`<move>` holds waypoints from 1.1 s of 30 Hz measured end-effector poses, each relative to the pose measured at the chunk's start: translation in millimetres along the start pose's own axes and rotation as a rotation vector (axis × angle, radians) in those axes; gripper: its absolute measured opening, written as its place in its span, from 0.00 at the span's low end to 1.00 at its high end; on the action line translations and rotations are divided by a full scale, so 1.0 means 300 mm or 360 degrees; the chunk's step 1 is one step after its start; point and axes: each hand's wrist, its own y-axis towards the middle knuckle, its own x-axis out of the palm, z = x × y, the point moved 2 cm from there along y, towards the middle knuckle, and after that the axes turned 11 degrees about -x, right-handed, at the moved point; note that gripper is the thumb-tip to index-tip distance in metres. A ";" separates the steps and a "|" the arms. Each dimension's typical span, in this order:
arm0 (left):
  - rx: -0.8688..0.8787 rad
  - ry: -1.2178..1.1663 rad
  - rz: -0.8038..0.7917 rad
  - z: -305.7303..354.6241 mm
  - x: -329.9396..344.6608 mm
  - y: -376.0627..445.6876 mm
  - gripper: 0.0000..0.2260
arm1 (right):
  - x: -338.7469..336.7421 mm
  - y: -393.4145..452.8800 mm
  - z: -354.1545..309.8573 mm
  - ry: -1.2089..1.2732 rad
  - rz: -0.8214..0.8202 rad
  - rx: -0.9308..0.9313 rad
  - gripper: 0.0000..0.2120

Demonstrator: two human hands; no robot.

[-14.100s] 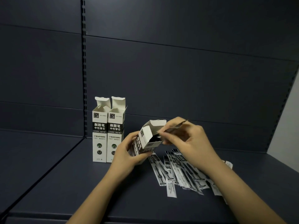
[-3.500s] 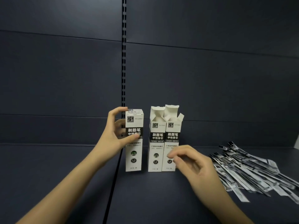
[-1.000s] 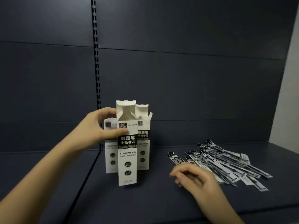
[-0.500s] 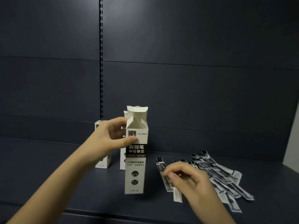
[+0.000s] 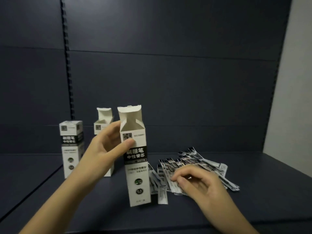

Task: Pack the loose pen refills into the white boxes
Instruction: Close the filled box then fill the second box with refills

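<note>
Left hand (image 5: pixel 108 149) grip now pinches the tall open-topped white cardboard box (image 5: pixel 135 159), brought forward off the row to 9 o'clock of the heap of flat black-and-white wrapped pen refills (image 5: pixel 194 164), where the right hand (image 5: pixel 199 183), fingers curled, picks at one, so filling a fresh box can begin.

I'm at a shop display shelf: dark metal back panels (image 5: pixel 168 85), a slotted upright (image 5: pixel 67 65) for adjustable shelves, a dark shelf board (image 5: pixel 253 208), and retail-printed white boxes (image 5: pixel 136 166) standing on it.

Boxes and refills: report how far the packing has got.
Done: one closed box stands at left. In hand: the left hand grips an open box; the right hand picks at the refill pile. Left: that pile, plus another open box.
</note>
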 end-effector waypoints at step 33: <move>0.0041 -0.0027 0.0095 -0.202 0.339 0.247 0.27 | -0.479 0.257 0.590 -0.1288 -0.0249 0.0796 0.10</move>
